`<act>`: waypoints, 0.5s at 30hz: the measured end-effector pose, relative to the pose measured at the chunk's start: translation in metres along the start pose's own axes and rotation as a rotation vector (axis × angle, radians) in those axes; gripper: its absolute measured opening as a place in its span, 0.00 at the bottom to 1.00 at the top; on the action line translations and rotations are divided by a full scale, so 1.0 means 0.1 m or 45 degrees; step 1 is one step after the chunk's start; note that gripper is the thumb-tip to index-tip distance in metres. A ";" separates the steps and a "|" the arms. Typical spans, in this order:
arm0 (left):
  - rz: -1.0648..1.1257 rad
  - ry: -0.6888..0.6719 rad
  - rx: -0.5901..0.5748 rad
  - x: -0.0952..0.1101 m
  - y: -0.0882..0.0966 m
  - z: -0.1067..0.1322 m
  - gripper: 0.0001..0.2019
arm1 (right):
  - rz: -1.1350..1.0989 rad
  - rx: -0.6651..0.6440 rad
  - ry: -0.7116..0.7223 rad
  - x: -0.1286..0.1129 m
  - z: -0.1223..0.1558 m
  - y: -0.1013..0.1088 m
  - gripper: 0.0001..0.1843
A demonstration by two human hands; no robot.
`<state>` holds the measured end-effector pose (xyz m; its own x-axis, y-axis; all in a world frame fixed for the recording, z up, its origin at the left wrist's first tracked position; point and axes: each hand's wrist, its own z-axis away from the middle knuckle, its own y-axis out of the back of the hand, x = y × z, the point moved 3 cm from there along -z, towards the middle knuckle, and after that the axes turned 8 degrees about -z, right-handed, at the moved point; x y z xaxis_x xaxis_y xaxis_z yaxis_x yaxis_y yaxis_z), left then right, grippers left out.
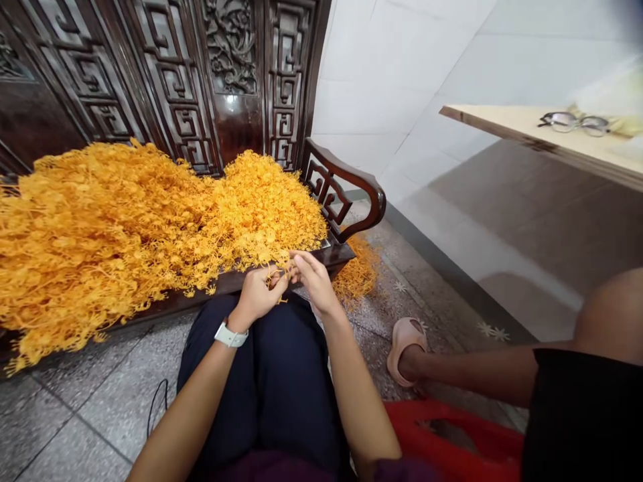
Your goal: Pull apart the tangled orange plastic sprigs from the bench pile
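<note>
Left grip (pixel 256 294) and right grip (pixel 316 281) nearly shut, pinching orange sprigs (pixel 280 273) at near edge of heap (pixel 125 227) on carved wooden settee (pixel 346 187).

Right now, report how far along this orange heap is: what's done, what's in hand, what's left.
Done: nothing clearly finished shows; a loose spill of orange sprigs lies beside the dark carved wooden bench. In hand: the left hand and right hand pinch a small orange tuft at the bench edge. Left: seemingly most of it, the big orange heap spread across the bench.
</note>
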<state>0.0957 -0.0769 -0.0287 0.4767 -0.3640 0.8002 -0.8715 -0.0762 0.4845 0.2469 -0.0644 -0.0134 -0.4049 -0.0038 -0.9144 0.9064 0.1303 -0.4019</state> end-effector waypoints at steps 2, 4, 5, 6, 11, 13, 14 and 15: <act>-0.020 -0.028 -0.029 0.02 0.00 -0.01 0.17 | 0.017 0.041 0.003 0.01 -0.02 0.03 0.20; -0.044 -0.024 -0.025 0.02 0.01 -0.02 0.17 | 0.064 0.052 0.037 0.00 -0.03 0.04 0.17; -0.062 -0.009 -0.019 0.01 0.02 -0.02 0.17 | 0.085 0.050 0.056 -0.02 -0.03 0.04 0.16; -0.093 0.003 -0.022 0.01 0.02 -0.01 0.17 | 0.105 0.043 0.066 -0.03 -0.02 0.03 0.16; -0.363 -0.048 -0.041 -0.03 0.00 0.00 0.13 | 0.219 0.007 0.017 0.00 -0.05 0.00 0.20; -0.363 -0.009 0.035 -0.07 0.01 -0.02 0.15 | 0.234 0.028 0.056 0.01 -0.06 0.01 0.19; -0.326 0.040 0.084 -0.10 0.02 -0.03 0.16 | 0.226 0.062 0.103 -0.01 -0.05 0.03 0.18; -0.259 0.110 0.140 -0.14 0.04 -0.04 0.18 | 0.210 0.115 0.167 -0.03 -0.02 0.05 0.17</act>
<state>0.0862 -0.0679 -0.0370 0.6477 -0.2506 0.7195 -0.7615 -0.2421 0.6012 0.2526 -0.0613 -0.0122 -0.2573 0.1403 -0.9561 0.9663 0.0294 -0.2558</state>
